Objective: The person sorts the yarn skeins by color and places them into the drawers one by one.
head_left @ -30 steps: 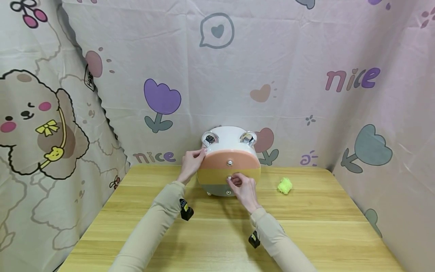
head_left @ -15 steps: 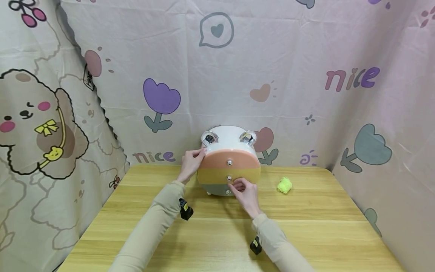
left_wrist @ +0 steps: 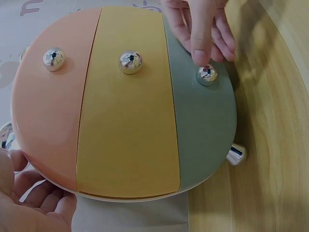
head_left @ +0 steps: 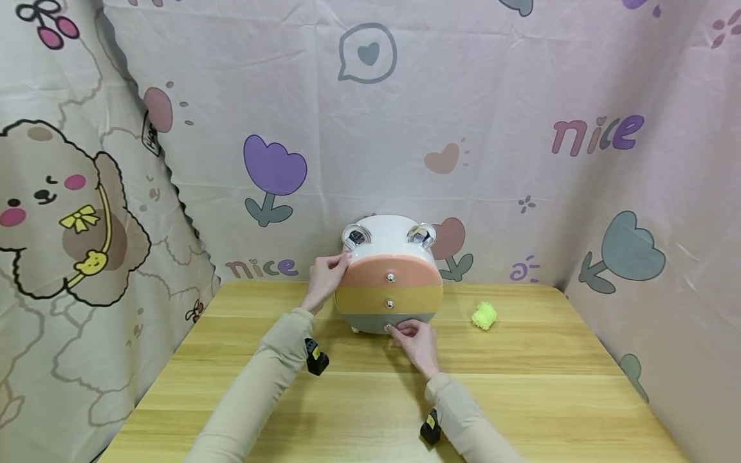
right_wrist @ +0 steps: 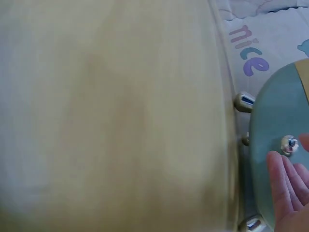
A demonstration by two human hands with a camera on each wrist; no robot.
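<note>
A small rounded drawer box (head_left: 361,299) stands at the back of the table, with a white top and silver-ringed eye shapes. Its front has a pink drawer (left_wrist: 50,106), a yellow drawer (left_wrist: 128,121) and a grey-green drawer (left_wrist: 200,116), each with a silver knob; all look closed. My left hand (head_left: 325,281) grips the box's upper left side, fingers bent at the edge. At the grey-green drawer's knob (left_wrist: 207,75) is my right hand (head_left: 419,346). Its thumb tip lies close to the knob, and its fingers (right_wrist: 277,176) extend on the other side, not closed round it.
A fuzzy yellow-green ball (head_left: 484,316) lies on the wooden table (head_left: 370,399), right of the box. A printed cloth (head_left: 370,128) hangs directly behind the table. Short silver feet (left_wrist: 236,153) hold the box up.
My right hand has left the middle yellow drawer's knob and moved down to the bottom grey-green one. My left hand has stayed on the box's side.
</note>
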